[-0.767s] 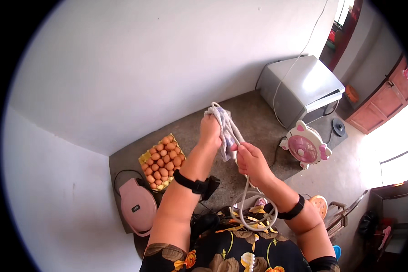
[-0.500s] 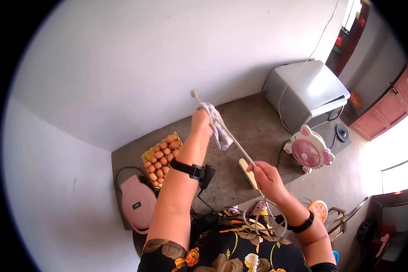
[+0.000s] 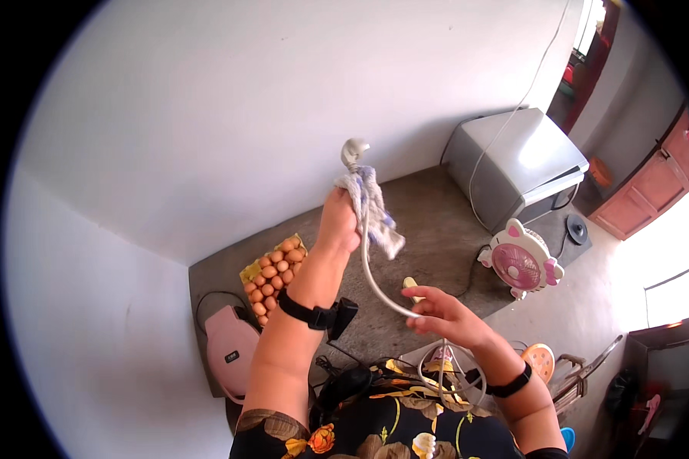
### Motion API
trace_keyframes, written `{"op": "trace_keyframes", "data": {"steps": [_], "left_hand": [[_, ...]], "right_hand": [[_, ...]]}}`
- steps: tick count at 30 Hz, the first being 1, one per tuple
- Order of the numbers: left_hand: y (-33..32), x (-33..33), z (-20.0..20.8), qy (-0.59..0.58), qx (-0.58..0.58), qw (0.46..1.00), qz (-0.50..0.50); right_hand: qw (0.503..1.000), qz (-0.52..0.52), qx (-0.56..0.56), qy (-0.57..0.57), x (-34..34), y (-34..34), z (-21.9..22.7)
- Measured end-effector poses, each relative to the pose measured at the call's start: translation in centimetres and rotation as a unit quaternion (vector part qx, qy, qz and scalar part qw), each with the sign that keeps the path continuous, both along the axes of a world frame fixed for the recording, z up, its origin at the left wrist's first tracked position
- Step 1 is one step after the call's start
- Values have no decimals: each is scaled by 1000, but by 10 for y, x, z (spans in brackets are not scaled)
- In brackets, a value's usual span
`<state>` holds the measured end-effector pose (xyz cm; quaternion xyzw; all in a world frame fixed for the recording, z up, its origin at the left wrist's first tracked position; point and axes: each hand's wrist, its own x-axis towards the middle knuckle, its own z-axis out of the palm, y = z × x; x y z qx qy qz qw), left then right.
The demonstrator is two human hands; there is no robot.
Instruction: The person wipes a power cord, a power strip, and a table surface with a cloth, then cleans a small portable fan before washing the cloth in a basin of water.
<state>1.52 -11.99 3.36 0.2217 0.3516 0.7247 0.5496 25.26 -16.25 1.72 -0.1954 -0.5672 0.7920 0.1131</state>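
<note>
A pale patterned cloth (image 3: 383, 229) is wrapped round a whitish electric cord (image 3: 377, 287), and my left hand (image 3: 338, 218) is closed on both, raised above the table. Out of the top of the cloth sticks the cord's curved end (image 3: 352, 153). My right hand (image 3: 448, 315) has its fingers loosely bent about the cord lower down. Between the hands the cord sags in a bow, and its coils (image 3: 453, 382) hang near my lap. A pale yellow bar-shaped thing (image 3: 411, 284) lies on the table, partly covered by my right hand.
On the grey table (image 3: 429, 206) stand a tray of eggs (image 3: 269, 281) and a pink round appliance (image 3: 233, 353) at left. At right are a pink-and-white cat-shaped fan (image 3: 517, 260) and a silver box-shaped appliance (image 3: 513, 161). A loose cord (image 3: 478, 172) hangs before that appliance.
The stretch of cord between my hands went from taut to slack and curved. More of its end shows above the cloth. My right hand moved slightly down, its fingers looser.
</note>
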Motion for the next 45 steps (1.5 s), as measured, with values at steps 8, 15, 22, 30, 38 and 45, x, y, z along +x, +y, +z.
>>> {"op": "trace_keyframes", "data": {"steps": [8, 15, 22, 30, 38, 45], "left_hand": [[-11, 57, -2, 164, 26, 984, -69], [-7, 60, 15, 27, -13, 999, 32], [-7, 50, 25, 134, -9, 990, -38], [-16, 64, 30, 254, 36, 967, 0], [-21, 68, 9, 306, 65, 940, 135], [-33, 84, 4, 358, 38, 933, -20]], "right_hand": [[974, -136, -156, 92, -36, 12, 4], [965, -231, 120, 14, -38, 14, -4], [869, -265, 398, -125, -31, 9, -11], [775, -229, 547, -218, -26, 15, 2], [975, -211, 61, 44, -26, 14, 8], [935, -335, 24, 110, -28, 15, 5]]}}
